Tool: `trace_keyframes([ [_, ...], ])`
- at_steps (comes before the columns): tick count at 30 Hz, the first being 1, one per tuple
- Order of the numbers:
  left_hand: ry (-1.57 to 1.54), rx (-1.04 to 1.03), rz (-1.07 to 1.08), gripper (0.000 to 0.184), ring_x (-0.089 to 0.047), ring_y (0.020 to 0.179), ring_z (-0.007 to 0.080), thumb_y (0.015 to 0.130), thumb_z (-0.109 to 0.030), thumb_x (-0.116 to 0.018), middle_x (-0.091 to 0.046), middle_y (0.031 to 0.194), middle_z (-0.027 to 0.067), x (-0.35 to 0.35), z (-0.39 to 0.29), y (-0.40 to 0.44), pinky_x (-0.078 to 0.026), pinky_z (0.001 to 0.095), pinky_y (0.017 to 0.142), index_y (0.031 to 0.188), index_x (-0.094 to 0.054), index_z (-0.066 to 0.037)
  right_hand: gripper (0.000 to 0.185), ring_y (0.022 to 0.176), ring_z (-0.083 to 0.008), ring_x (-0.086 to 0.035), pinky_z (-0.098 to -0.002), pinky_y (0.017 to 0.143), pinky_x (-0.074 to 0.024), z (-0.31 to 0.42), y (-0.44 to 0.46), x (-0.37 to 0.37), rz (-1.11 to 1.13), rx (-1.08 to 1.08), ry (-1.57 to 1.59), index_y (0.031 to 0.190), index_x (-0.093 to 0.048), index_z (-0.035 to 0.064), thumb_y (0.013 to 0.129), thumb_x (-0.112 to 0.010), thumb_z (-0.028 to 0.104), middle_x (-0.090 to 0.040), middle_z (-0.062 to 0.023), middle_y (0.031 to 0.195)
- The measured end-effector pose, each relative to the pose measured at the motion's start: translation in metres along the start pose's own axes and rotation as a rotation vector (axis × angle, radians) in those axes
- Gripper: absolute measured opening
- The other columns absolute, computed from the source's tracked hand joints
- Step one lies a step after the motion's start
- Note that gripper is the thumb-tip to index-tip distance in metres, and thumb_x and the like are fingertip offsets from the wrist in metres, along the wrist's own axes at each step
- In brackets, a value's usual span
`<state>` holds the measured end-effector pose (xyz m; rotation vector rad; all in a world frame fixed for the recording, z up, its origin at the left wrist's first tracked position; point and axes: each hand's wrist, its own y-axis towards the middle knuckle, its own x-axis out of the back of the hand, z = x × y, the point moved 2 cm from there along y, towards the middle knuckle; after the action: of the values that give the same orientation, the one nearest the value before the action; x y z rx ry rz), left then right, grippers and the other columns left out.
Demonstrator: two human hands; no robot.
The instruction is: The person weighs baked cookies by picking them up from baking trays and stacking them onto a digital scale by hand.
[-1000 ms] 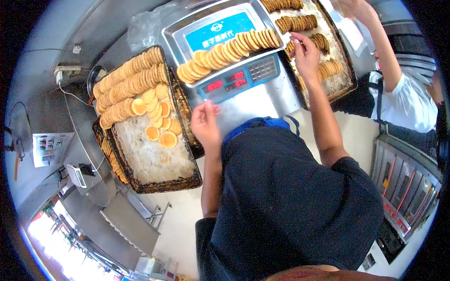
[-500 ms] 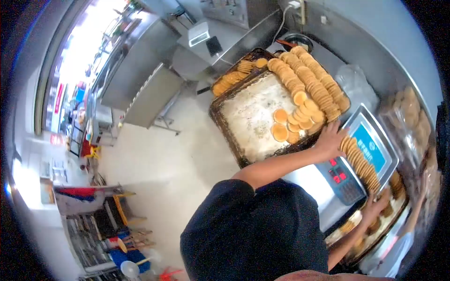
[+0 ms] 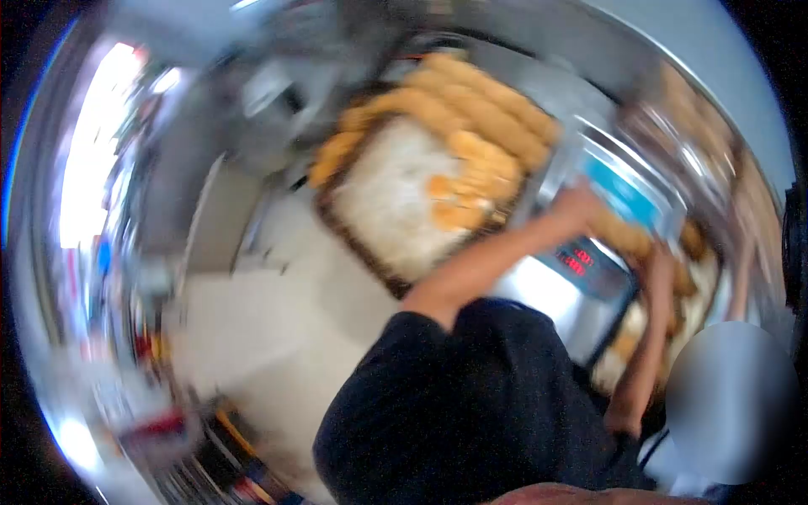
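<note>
A row of round, flat golden biscuits lies between my two hands at the near edge of a digital scale's metal pan. My left hand presses on the row's left end, and my right hand closes on its right end. Both hands are smeared by motion, but the row is held between them. The pan has a blue label. Red digits glow on the scale's display, too blurred to read.
A dark-rimmed baking tray holds long rows of biscuits and several loose ones. Another tray with biscuits sits right of the scale. Another person stands close at the right, near plastic-wrapped goods.
The view has swung and blurred, so the trays and scale appear further up and left. My hands remain at the two ends of the biscuit row. The other person's head has come into view.
</note>
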<state>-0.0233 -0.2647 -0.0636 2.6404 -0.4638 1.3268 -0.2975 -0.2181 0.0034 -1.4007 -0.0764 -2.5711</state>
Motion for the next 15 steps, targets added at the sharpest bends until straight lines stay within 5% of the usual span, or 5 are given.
trace_keyframes([
  [1, 0.048, -0.191, 0.058, 0.069, -0.058, 0.127, 0.0392, 0.064, -0.033, -0.099, -0.068, 0.13, 0.0183, -0.002, 0.006, 0.007, -0.05, 0.0545, 0.105, 0.127, -0.073, -0.02, 0.092, 0.117, -0.0476, -0.068, -0.0528, 0.1, -0.0572, 0.0, 0.004, 0.005, -0.029, 0.091, -0.261, 0.163, -0.042, 0.0138, 0.087, -0.086, 0.043, -0.062, -0.0272, 0.143],
  [2, -0.425, -0.255, 0.07, 0.075, -0.057, 0.128, 0.0407, 0.067, -0.038, -0.098, -0.065, 0.135, 0.0195, -0.015, 0.025, 0.006, -0.051, 0.0555, 0.103, 0.135, -0.07, -0.022, 0.101, 0.117, -0.0499, -0.067, -0.0554, 0.1, -0.0561, 0.007, 0.01, 0.007, 0.008, -0.03, -0.369, 0.163, -0.042, 0.0171, 0.08, -0.09, 0.049, -0.063, -0.0281, 0.141],
  [4, 0.09, -0.249, 0.014, 0.083, -0.056, 0.131, 0.042, 0.068, -0.047, -0.097, -0.058, 0.143, 0.0197, 0.031, -0.009, 0.0, -0.052, 0.0545, 0.103, 0.141, -0.066, -0.022, 0.1, 0.114, -0.0454, -0.068, -0.0542, 0.097, -0.0565, -0.002, 0.012, 0.004, -0.006, -0.081, -0.381, 0.161, -0.046, 0.0273, 0.075, -0.093, 0.049, -0.069, -0.0242, 0.129],
  [5, 0.156, -0.219, 0.023, 0.073, -0.061, 0.123, 0.0374, 0.072, -0.04, -0.094, -0.069, 0.127, 0.0123, 0.058, -0.034, -0.007, -0.054, 0.0494, 0.1, 0.135, -0.068, -0.016, 0.096, 0.11, -0.0444, -0.068, -0.0526, 0.092, -0.0564, 0.006, 0.014, 0.014, 0.133, -0.156, -0.412, 0.159, -0.048, 0.0225, 0.076, -0.093, 0.039, -0.068, -0.0229, 0.122],
  [15, 0.305, -0.412, 0.061, 0.085, -0.064, 0.123, 0.0407, 0.076, -0.056, -0.09, -0.064, 0.137, 0.0192, 0.069, -0.048, 0.0, -0.054, 0.0484, 0.099, 0.139, -0.063, -0.005, 0.089, 0.099, -0.0433, -0.073, -0.0525, 0.083, -0.0593, 0.023, 0.0, 0.021, 0.057, -0.002, -0.363, 0.151, -0.054, 0.0289, 0.073, -0.091, 0.051, -0.069, -0.0185, 0.122],
])
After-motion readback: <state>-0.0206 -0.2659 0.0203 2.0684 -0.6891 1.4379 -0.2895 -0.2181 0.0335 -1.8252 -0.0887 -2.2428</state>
